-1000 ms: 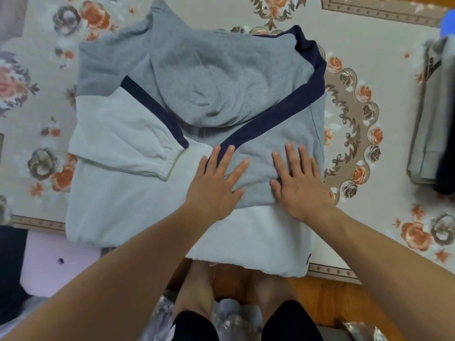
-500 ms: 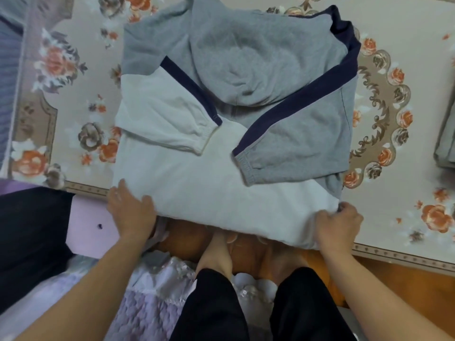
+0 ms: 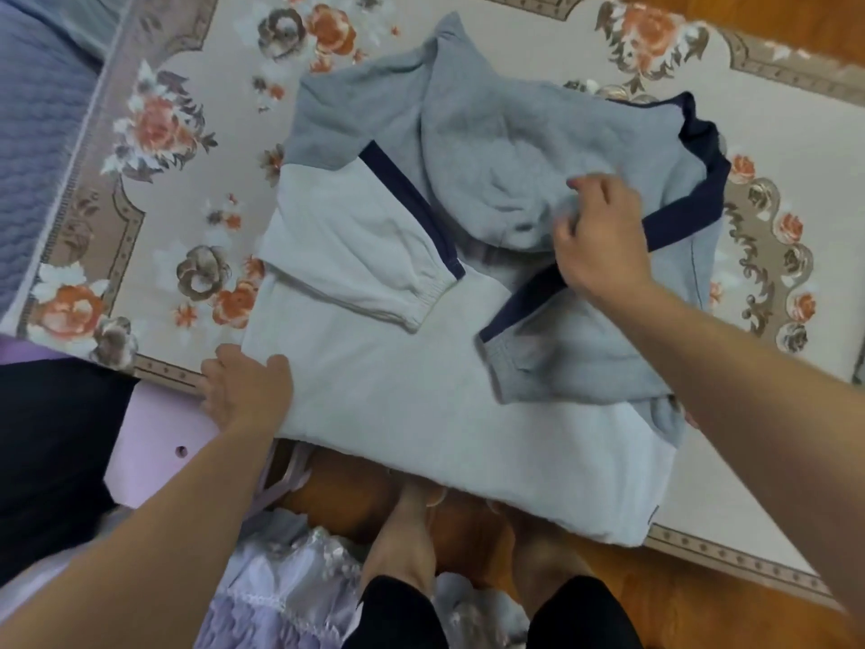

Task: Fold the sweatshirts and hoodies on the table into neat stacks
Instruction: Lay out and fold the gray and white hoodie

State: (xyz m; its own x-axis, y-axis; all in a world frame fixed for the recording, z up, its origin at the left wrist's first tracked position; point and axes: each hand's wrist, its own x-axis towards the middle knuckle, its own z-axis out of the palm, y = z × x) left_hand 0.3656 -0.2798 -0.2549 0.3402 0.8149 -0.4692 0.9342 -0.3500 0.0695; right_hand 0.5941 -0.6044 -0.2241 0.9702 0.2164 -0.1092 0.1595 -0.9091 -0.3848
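While one grey, pale-white and navy-striped cotton hoodie (image 3: pixel 449 283) lies flat on the floral beige worktop cloth (image 3: pixel 154 133), two bare hands are on it. Just one garment in view, two sleeves folded inward across its chest: the pale left sleeve (image 3: pixel 370 264) slanting down to the middle, the grey right sleeve (image 3: pixel 575 348) with its navy stripe crossing the other way. Hood (image 3: pixel 505 166) spread flat over the upper back, its tip pointing away from the person; hem nearest, hanging slightly over the worktop's near edge. Long axis runs from the person outward. Left hand (image 3: pixel 248 391) lies open, fingers together, pressing on the hem's left corner. Right hand (image 3: pixel 604 241) has its fingers curled, pinching the hood's lower edge at the middle.
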